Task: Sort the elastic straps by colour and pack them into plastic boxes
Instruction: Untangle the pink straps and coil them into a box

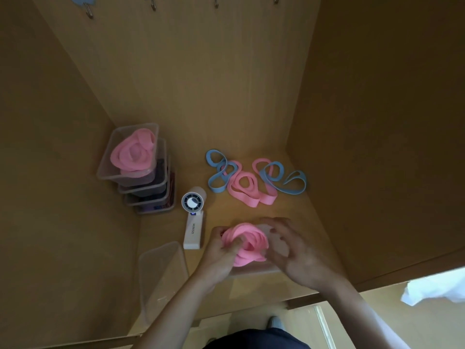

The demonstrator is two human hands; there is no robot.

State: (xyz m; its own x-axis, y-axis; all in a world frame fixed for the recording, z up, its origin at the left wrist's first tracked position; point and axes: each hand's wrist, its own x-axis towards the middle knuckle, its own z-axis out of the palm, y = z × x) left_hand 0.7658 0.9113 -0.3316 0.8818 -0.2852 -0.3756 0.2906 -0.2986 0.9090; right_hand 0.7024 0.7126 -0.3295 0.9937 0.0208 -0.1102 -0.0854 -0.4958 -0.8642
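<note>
Lower centre of frame: pink strap coil (pixel 247 244), wound like a rose, sits in clear plastic box (pixel 251 271). Left hand (pixel 220 250) grips coil's left edge. Right hand (pixel 299 253) spread, fingers relaxed, alongside.

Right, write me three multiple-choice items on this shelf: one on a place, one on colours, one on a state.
1. Where does the white handheld fan lie?
A. just right of the stack of clear plastic boxes
B. inside a box
C. on top of the loose straps

2. What colours are the loose elastic straps at the back?
A. green and yellow
B. pink and blue
C. all pink

3. What is the left hand doing?
A. hanging idle
B. holding the fan
C. gripping the coiled pink straps in the near clear box

Key: 1 A, the fan lies on the shelf beside the stack's lower right corner. 2 B, pink and blue loops lie tangled together. 3 C, its fingers curl into the coil.
</note>
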